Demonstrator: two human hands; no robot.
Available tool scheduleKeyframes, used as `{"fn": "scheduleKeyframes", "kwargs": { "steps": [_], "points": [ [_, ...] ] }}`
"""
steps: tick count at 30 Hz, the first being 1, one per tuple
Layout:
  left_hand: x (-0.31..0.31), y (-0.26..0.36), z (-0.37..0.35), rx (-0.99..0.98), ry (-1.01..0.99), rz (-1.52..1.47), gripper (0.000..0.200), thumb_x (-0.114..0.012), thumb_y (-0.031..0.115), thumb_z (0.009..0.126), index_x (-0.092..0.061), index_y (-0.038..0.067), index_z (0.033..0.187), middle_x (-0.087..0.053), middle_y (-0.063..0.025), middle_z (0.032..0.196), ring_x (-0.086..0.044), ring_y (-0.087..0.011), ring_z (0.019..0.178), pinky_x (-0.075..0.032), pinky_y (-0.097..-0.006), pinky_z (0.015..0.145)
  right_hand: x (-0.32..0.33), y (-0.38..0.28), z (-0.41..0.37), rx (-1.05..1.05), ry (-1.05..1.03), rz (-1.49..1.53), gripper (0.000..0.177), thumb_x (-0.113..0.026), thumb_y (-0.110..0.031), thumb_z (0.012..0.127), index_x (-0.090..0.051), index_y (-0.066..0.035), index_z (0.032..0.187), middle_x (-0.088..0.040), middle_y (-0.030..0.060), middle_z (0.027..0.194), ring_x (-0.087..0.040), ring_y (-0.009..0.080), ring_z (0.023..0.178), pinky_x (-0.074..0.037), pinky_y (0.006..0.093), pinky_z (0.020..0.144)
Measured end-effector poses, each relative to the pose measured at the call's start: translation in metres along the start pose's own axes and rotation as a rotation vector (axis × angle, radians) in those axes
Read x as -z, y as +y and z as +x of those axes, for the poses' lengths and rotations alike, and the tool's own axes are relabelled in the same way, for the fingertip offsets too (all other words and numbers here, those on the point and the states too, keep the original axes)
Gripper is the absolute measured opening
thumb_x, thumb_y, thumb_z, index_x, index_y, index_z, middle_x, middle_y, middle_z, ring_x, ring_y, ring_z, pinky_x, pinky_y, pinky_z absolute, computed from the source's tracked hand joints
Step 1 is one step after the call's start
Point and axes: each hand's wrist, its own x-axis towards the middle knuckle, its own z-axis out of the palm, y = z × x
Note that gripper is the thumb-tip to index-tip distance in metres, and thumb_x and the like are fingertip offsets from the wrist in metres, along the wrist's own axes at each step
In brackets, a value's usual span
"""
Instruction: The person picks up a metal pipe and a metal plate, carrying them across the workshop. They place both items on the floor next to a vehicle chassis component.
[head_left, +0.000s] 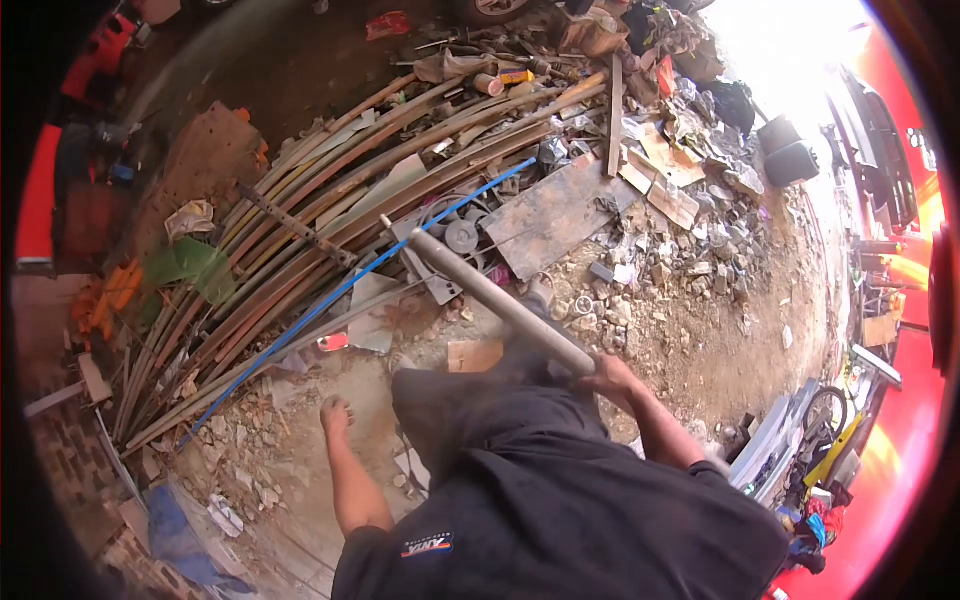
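Note:
My right hand is wrapped round a long grey metal pipe. The pipe slants up and to the left in front of my body, and a thinner rod end shows by its far tip. Behind my right arm, part of the pipe is hidden. My left hand hangs at my side over the dusty ground, its fingers curled in and nothing visible in them. Close beyond it runs a long blue pipe, lying along the edge of a heap of long bars.
A flat metal plate lies ahead among rubble and scraps. To the left are a green sheet and orange pieces. A dark box stands at right, near a red vehicle. Metal strips lie at lower right.

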Motion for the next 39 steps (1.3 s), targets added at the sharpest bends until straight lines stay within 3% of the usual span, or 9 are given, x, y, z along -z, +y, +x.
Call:
{"fn": "scheduleKeyframes", "kwargs": {
  "steps": [7, 10, 13, 17, 20, 27, 31, 35, 39],
  "points": [
    [-0.143, 0.110, -0.074, -0.171, -0.103, 0.610, 0.034, -0.068, 0.026, 0.090, -0.067, 0.001, 0.113, -0.070, -0.0115, 0.084, -0.066, -0.0183, 0.068, -0.052, -0.0333, 0.059, 0.101, 0.131, 0.026, -0.114, 0.176, 0.212, 0.071, -0.088, -0.042, 0.067, -0.064, -0.002, 0.121, -0.071, 0.0215, 0.105, -0.069, 0.0306, 0.098, -0.052, 0.0396, 0.087],
    [-0.102, 0.183, -0.036, -0.604, 0.095, 0.899, 0.021, -0.064, 0.020, 0.090, -0.069, 0.000, 0.095, -0.069, -0.0101, 0.083, -0.065, -0.0237, 0.068, -0.052, -0.0387, 0.062, 0.117, 0.181, 0.022, -0.157, 0.196, 0.444, 0.066, -0.085, -0.034, 0.070, -0.063, -0.002, 0.123, -0.072, 0.0170, 0.102, -0.068, 0.0253, 0.093, -0.052, 0.0367, 0.084],
    [-0.080, 0.296, -0.031, -0.303, 0.192, 0.277, 0.018, -0.058, 0.019, 0.093, -0.066, 0.002, 0.096, -0.062, -0.0062, 0.073, -0.059, -0.0160, 0.064, -0.047, -0.0335, 0.055, 0.124, 0.205, -0.003, -0.219, 0.197, 0.609, 0.060, -0.083, -0.032, 0.072, -0.063, -0.002, 0.121, -0.070, 0.0118, 0.094, -0.066, 0.0206, 0.085, -0.051, 0.0349, 0.078],
    [-0.162, 0.403, -0.083, -0.596, 0.115, 0.393, 0.024, -0.060, 0.023, 0.097, -0.065, 0.003, 0.109, -0.065, -0.0035, 0.086, -0.059, -0.0115, 0.065, -0.047, -0.0267, 0.055, 0.106, 0.241, -0.027, -0.241, 0.199, 0.680, 0.053, -0.084, -0.032, 0.073, -0.065, -0.002, 0.112, -0.070, 0.0106, 0.085, -0.065, 0.0181, 0.073, -0.052, 0.0344, 0.067],
    [-0.256, 0.403, -0.132, -0.764, -0.070, 0.513, 0.028, -0.063, 0.021, 0.096, -0.066, 0.000, 0.114, -0.067, -0.0053, 0.095, -0.060, -0.0116, 0.070, -0.051, -0.0287, 0.062, 0.088, 0.253, -0.042, -0.280, 0.100, 0.874, 0.052, -0.083, -0.034, 0.073, -0.063, -0.002, 0.107, -0.068, 0.0090, 0.081, -0.065, 0.0174, 0.069, -0.053, 0.0335, 0.064],
    [-0.341, 0.304, -0.090, -0.495, -0.275, 0.922, 0.029, -0.069, 0.022, 0.089, -0.070, 0.001, 0.109, -0.073, -0.0145, 0.092, -0.069, -0.0173, 0.074, -0.054, -0.0349, 0.066, 0.081, 0.233, -0.083, -0.335, 0.189, 0.961, 0.053, -0.086, -0.032, 0.072, -0.060, -0.002, 0.106, -0.067, 0.0075, 0.080, -0.064, 0.0162, 0.068, -0.052, 0.0331, 0.063],
    [-0.370, 0.317, -0.092, -0.427, -0.327, 0.721, 0.029, -0.068, 0.023, 0.091, -0.070, 0.002, 0.110, -0.071, -0.0082, 0.087, -0.065, -0.0142, 0.068, -0.050, -0.0294, 0.059, 0.077, 0.218, -0.103, -0.350, 0.290, 0.980, 0.055, -0.086, -0.032, 0.071, -0.062, -0.002, 0.110, -0.067, 0.0083, 0.086, -0.063, 0.0155, 0.071, -0.052, 0.0328, 0.065],
    [-0.473, 0.369, -0.177, -0.577, -0.600, 0.504, 0.030, -0.069, 0.026, 0.093, -0.070, 0.003, 0.112, -0.067, -0.0018, 0.082, -0.058, -0.0104, 0.062, -0.046, -0.0254, 0.055, 0.030, 0.233, -0.087, -0.275, 0.522, 0.729, 0.070, -0.086, -0.035, 0.067, -0.060, 0.000, 0.122, -0.071, 0.0188, 0.099, -0.069, 0.0302, 0.090, -0.053, 0.0392, 0.082],
    [-0.582, 0.374, -0.261, -0.520, -0.934, 0.557, 0.061, -0.069, 0.041, 0.093, -0.051, 0.006, 0.140, -0.065, -0.0079, 0.124, -0.063, -0.0190, 0.104, -0.052, -0.0372, 0.085, 0.044, 0.204, -0.095, -0.314, 0.597, 0.708, 0.066, -0.086, -0.035, 0.066, -0.061, -0.001, 0.118, -0.070, 0.0221, 0.101, -0.069, 0.0335, 0.096, -0.052, 0.0407, 0.086]
  ]
}}
